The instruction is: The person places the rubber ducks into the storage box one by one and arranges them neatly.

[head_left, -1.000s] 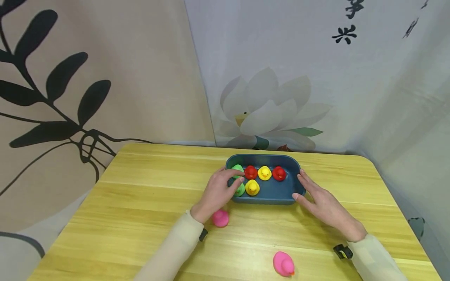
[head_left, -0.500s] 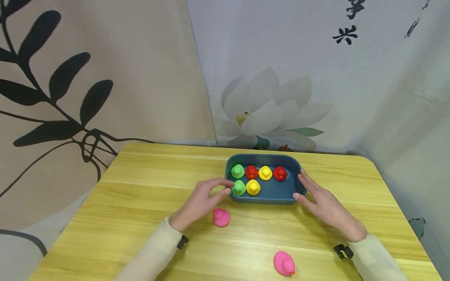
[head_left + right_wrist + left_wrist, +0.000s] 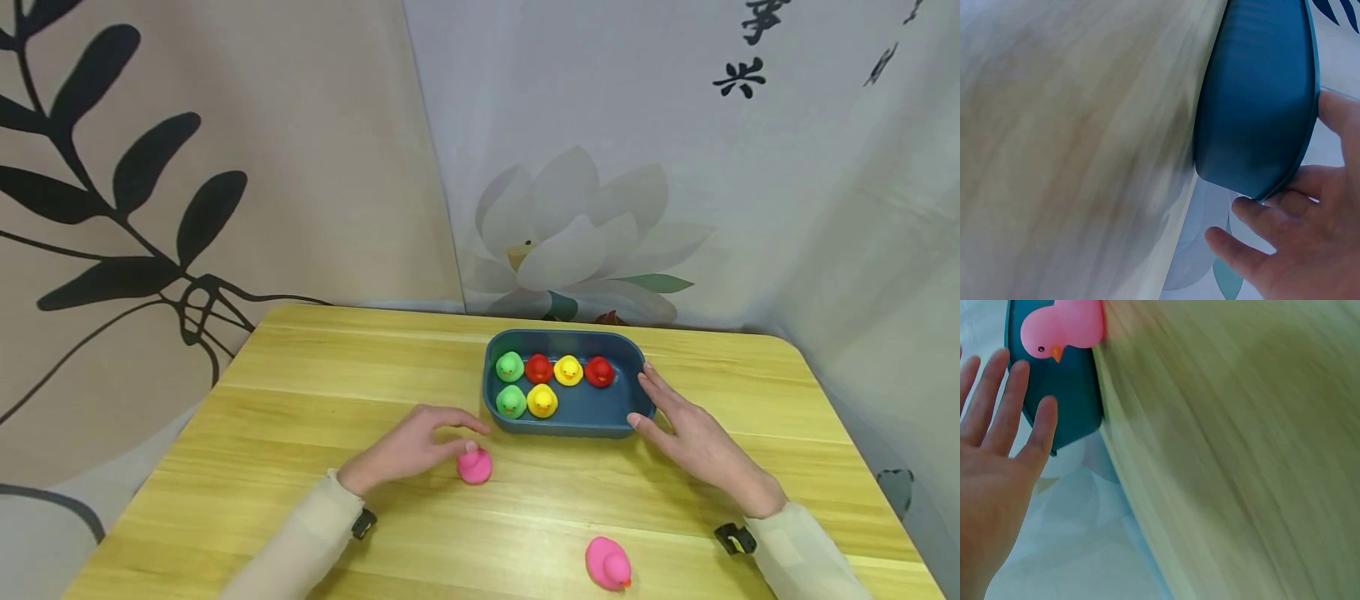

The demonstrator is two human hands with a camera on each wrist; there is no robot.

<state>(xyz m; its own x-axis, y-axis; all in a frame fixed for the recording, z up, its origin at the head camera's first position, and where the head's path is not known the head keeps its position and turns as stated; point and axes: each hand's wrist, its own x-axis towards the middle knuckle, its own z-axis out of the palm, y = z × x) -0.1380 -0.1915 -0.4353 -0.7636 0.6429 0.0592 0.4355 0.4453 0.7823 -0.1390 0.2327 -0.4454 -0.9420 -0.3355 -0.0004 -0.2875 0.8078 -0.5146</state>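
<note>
On the wooden table stands a blue tray holding several toy ducks: two green ones, among them the front green duck, two yellow ones, including the front yellow duck, and two red ones, one being the right red duck. My left hand hovers over a pink duck left of the tray's front, thumb just above it, fingers relaxed and apart. The left wrist view shows that pink duck with the spread left hand. With extended fingers, my right hand touches the tray's right end; the thumb lies at its front corner.
A second pink duck lies near the front of the wooden table. Behind the table hangs a printed cloth with leaves and a flower.
My left hand has left the green ducks in the tray and moved left and down to the nearer pink duck. The right hand has stayed at the tray's end.
</note>
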